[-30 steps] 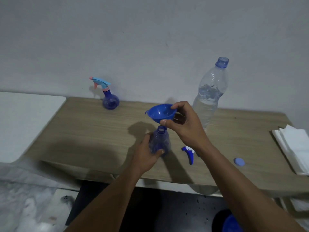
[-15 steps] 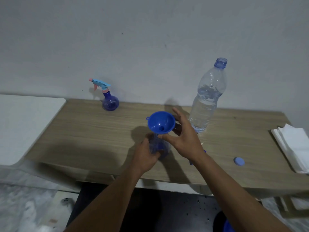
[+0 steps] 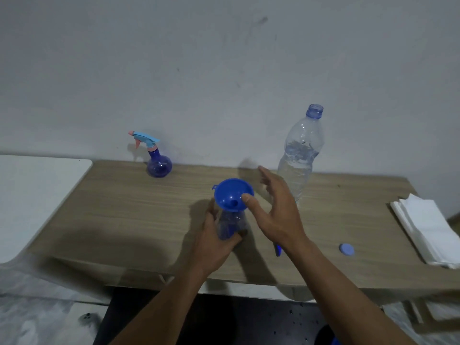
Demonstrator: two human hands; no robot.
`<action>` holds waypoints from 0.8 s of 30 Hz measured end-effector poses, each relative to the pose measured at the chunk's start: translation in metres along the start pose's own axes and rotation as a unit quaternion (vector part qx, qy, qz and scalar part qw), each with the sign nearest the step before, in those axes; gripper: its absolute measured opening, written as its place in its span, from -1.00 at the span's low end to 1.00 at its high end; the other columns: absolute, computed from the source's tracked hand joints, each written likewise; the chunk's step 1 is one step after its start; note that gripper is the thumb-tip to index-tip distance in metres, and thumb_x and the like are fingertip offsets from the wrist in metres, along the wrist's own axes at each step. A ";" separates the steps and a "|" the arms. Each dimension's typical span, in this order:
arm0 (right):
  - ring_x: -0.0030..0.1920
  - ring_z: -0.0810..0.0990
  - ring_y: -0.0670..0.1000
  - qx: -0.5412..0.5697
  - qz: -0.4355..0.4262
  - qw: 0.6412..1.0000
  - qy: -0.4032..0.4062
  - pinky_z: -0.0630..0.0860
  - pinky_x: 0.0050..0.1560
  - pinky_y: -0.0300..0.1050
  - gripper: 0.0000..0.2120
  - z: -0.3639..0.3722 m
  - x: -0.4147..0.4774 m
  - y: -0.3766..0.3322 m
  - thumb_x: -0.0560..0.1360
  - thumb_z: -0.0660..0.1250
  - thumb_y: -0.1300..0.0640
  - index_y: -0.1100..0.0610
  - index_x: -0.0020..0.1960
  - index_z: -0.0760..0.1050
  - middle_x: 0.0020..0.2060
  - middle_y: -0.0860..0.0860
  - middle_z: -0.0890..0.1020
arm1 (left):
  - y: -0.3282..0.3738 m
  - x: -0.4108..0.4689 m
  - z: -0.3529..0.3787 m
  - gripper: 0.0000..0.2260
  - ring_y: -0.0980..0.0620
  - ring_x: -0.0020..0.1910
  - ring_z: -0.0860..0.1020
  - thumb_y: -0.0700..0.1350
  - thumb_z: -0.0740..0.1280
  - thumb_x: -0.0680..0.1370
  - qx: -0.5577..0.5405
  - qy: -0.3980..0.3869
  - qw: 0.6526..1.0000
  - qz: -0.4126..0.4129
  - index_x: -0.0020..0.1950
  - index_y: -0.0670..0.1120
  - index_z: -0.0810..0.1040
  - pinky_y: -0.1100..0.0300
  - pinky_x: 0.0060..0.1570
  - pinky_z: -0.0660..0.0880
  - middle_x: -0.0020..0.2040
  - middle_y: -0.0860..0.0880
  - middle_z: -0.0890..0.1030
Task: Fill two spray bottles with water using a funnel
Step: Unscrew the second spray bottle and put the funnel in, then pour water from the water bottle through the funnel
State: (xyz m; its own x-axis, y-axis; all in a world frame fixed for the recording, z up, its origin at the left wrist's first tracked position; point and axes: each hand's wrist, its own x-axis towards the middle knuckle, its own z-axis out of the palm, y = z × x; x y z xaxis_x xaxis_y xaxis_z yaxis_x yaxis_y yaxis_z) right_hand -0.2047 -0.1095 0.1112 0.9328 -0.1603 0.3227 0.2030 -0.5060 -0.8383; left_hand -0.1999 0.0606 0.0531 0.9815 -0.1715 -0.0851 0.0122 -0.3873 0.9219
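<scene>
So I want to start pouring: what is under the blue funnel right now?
The funnel sits in the mouth of an uncapped spray bottle, steadied by the left hand. Its spout and the bottle's neck are hidden by the bowl.

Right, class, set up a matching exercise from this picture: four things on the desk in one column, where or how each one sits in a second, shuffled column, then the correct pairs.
Things
1. funnel
2. water bottle
3. bottle cap
4. capped spray bottle

Places or states
A. lying flat on the desk, near the folded white paper
B. standing at the back left, by the wall, trigger head on
C. seated in the neck of the open spray bottle that the left hand holds
D. standing uncapped, partly full, beyond the right hand

Pairs: 1-C, 2-D, 3-A, 4-B
</scene>
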 end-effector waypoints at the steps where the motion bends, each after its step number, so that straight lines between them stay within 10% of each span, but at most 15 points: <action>1: 0.35 0.45 -0.08 -0.002 -0.025 0.997 0.067 0.46 0.35 0.00 -0.35 -0.006 0.006 -0.001 0.49 0.44 -0.15 -0.01 0.49 0.30 0.36 -0.04 0.44 | 0.002 -0.001 0.001 -0.15 0.24 0.34 0.44 0.12 0.55 0.36 -0.033 0.017 0.999 0.007 0.52 0.16 0.15 0.25 0.23 0.43 0.38 0.17 0.45; 4: 0.39 0.38 0.06 -0.025 -0.042 0.971 0.233 0.36 0.37 -0.27 -0.28 -0.028 0.036 0.003 0.47 0.52 0.03 0.15 0.49 0.26 0.38 0.11 0.34 | 0.019 0.001 0.003 0.00 0.15 0.45 0.34 0.04 0.59 0.37 -0.088 0.050 0.995 0.021 0.59 0.20 -0.02 0.03 0.35 0.36 0.51 0.12 0.31; 7: 0.56 0.15 0.08 -0.009 0.034 0.972 0.231 0.17 0.30 -0.56 -0.07 -0.051 0.071 0.018 0.43 0.55 0.06 0.05 0.61 0.06 0.55 0.13 0.14 | 0.032 0.003 0.004 0.09 0.12 0.44 0.35 0.24 0.62 0.19 -0.135 0.076 0.988 0.024 0.52 0.36 -0.03 -0.07 0.39 0.38 0.47 0.14 0.34; 11: 0.46 0.35 0.05 -0.023 0.044 0.990 0.130 0.40 0.41 0.08 0.06 -0.067 0.099 0.052 0.41 0.56 0.02 -0.14 0.62 -0.13 0.55 0.02 0.26 | 0.032 0.010 0.004 0.06 0.05 0.41 0.43 0.38 0.59 0.08 -0.145 0.087 0.985 0.025 0.43 0.49 0.03 -0.19 0.35 0.43 0.42 0.13 0.43; 24: 0.06 0.58 -0.03 0.023 0.036 0.987 0.153 0.51 0.11 -0.06 -0.08 -0.053 0.119 0.078 0.39 0.58 -0.06 -0.19 0.53 0.06 0.07 -0.04 0.53 | 0.032 0.018 0.006 0.09 -0.02 0.34 0.52 0.30 0.63 0.13 -0.157 0.079 0.983 0.045 0.55 0.19 0.16 -0.19 0.29 0.48 0.33 0.08 0.54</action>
State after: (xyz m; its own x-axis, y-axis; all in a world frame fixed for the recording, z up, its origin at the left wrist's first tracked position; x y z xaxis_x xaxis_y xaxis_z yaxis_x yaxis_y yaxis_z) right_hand -0.0934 -0.2136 0.1076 0.8128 -0.4471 0.3734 0.1596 -0.4456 -0.8809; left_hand -0.1831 0.0393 0.0789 0.9984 -0.0392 0.0399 -0.0427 -0.0741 0.9963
